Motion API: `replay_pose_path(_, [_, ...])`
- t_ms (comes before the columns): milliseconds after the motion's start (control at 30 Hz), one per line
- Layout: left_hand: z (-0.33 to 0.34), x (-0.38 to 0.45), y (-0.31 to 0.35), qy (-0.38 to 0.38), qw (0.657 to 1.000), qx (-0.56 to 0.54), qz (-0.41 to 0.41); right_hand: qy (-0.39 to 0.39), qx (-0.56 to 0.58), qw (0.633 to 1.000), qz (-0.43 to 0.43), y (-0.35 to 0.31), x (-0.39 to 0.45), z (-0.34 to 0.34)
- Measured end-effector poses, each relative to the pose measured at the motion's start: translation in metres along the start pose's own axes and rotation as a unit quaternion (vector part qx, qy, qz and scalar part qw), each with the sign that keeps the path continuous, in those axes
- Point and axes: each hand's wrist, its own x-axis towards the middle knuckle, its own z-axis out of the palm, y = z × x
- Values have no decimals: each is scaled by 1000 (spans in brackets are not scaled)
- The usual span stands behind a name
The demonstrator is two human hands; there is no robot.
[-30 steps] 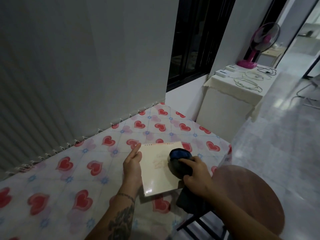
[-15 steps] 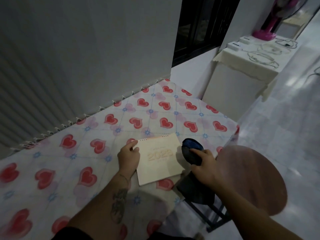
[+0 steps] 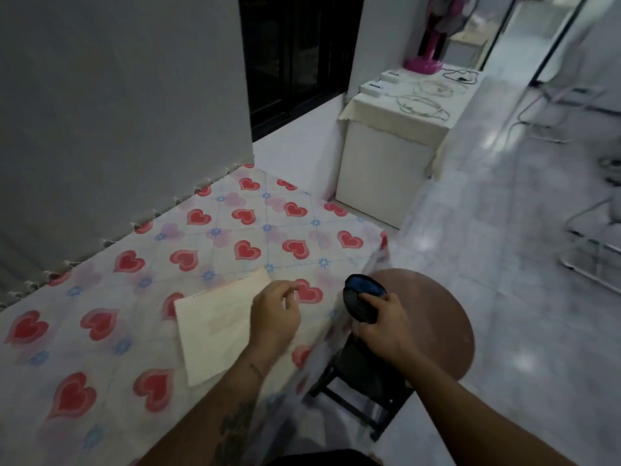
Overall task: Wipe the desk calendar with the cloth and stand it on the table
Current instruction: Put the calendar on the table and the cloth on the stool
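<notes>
The cream desk calendar (image 3: 215, 326) lies flat on the table (image 3: 100, 331), which is covered with a heart-patterned cloth. My left hand (image 3: 274, 317) hovers over the calendar's right edge, fingers loosely curled and holding nothing. My right hand (image 3: 384, 326) grips the dark blue cloth (image 3: 361, 297), bunched into a ball, just past the table's right edge and above the stool. The cloth is apart from the calendar.
A round brown stool (image 3: 433, 324) stands right of the table under my right hand. Farther back stands a white cabinet (image 3: 386, 169) with cables and a pink fan (image 3: 425, 62). A grey wall (image 3: 117, 112) borders the table's far side. Tiled floor lies to the right.
My left hand let go of the calendar's left edge and moved to its right side. My right hand drew the cloth off the calendar, to the right. The camera turned.
</notes>
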Motion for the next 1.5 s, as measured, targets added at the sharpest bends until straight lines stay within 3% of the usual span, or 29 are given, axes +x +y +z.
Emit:
replay_pose_path(133, [78, -31, 36, -113, 994, -11, -4, 8, -4, 999, 31, 42, 3, -31])
replay_pose_path(267, [132, -53, 47, -266, 962, -12, -61, -1, -23, 997, 67, 90, 14, -51])
replay_pose_path(367, [162, -56, 55, -312, 944, -6, -107, -10, -22, 996, 83, 116, 27, -59])
replay_pose_path(533, [198, -45, 64, -310, 932, -25, -185, -70, -39, 994, 76, 139, 61, -67])
replay_pose_path(733, [223, -47, 64, -291, 936, 60, -188, -131, -34, 989, 62, 178, 64, -64])
replay_pose_path(933, [245, -56, 70, -298, 924, 102, -219, -121, -72, 990, 18, 196, 50, -45])
replay_pose_path(1033, [247, -59, 69, -297, 921, 80, -238, -80, -80, 993, 19, 203, 54, -48])
replay_pose_path(1133, [241, -58, 66, -250, 934, 61, -250, -123, -58, 990, 35, 201, 56, -49])
replay_pose_path(1267, [230, -57, 62, -187, 953, 87, -222, -98, -55, 992, 50, 198, 62, -41])
replay_pose_path(1400, [216, -61, 51, -271, 924, 161, -214, -166, -98, 977, 92, 194, 58, -35])
replay_pose_path(1500, [200, -58, 47, -277, 917, 188, -217, -179, -124, 970, 104, 186, 58, -43])
